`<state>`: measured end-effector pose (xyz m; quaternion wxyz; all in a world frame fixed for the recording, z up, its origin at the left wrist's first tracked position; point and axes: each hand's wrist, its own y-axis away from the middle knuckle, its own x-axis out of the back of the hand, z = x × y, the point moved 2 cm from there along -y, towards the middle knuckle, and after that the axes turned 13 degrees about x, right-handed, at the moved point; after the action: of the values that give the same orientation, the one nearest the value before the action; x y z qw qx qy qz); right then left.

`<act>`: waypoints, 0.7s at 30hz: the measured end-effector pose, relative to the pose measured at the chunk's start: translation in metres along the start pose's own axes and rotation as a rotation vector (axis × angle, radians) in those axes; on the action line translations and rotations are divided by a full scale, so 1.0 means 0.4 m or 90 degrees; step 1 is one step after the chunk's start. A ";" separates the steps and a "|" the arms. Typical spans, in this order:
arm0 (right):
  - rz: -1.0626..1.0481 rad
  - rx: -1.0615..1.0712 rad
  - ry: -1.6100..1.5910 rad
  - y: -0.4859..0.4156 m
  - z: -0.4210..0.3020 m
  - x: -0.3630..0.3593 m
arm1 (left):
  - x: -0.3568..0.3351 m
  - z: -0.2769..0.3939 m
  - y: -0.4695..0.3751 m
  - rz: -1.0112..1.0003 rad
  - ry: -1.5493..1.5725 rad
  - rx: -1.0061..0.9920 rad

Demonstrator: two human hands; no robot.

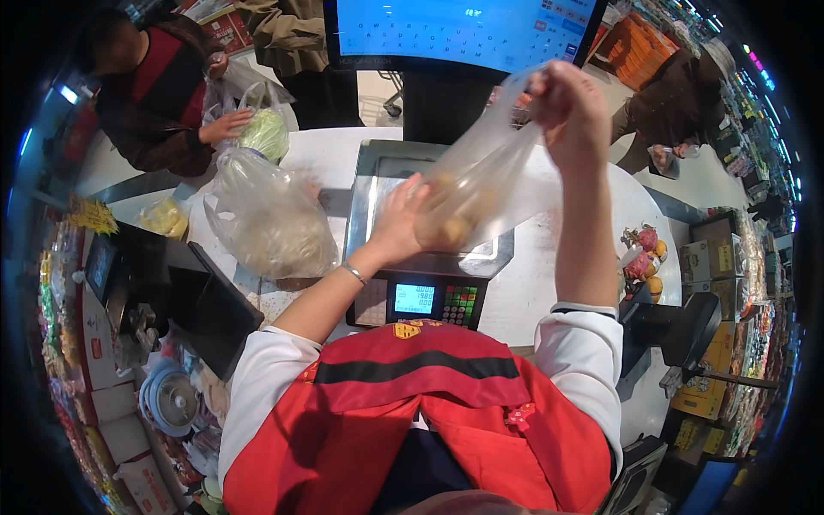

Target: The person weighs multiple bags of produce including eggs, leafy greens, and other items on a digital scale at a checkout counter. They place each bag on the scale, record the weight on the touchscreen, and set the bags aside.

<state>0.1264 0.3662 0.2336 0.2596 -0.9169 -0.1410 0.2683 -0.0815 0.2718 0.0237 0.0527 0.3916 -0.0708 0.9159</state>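
My right hand is raised high and grips the gathered top of a clear plastic bag. Roundish yellow-brown produce, blurred, fills the bottom of the bag. Against the bag's lower left side rests my left hand, fingers spread and a bracelet on the wrist. Beneath the bag is the metal platform of a weighing scale; its lit display and keypad face me. Whether the bag touches the platform cannot be told.
Left on the white counter are a bulging plastic bag and a bagged cabbage, touched by another person's hand. A touchscreen monitor stands ahead. Dragon fruit and yellow fruit lie at right. Black device stands flank me.
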 end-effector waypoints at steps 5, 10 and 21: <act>-0.415 0.155 0.422 0.171 0.044 -0.147 | 0.001 -0.113 0.040 -0.038 -0.096 0.076; -0.857 0.203 0.539 0.237 0.023 -0.185 | -0.031 -0.122 0.060 0.018 -0.180 0.103; -0.302 0.456 1.122 -0.091 0.148 0.016 | -0.067 -0.103 0.151 0.195 0.090 0.080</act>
<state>0.0937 0.4226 0.2083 0.5820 -0.6038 0.0126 -0.5445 -0.1015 0.2184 -0.0291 -0.1071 0.3130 -0.0686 0.9412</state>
